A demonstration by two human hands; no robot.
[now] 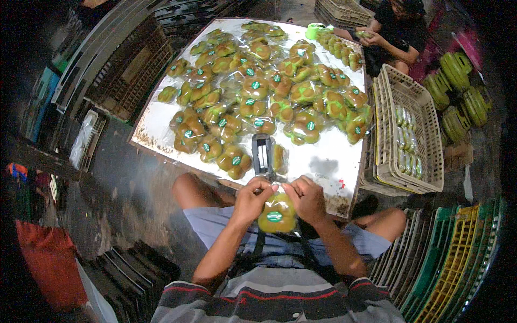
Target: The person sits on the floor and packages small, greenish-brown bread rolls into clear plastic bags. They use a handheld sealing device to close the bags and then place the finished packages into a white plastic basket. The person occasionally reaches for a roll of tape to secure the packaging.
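White tabletop runs from centre toward 12 o'clock, crowded with bagged buns; black dispenser at its near edge; left hand and right hand close together, both pinching the bag neck of a green-brown bun cluster, 6 o'clock of dispenser; uneven pinch could let film slip, dropping buns lapward.
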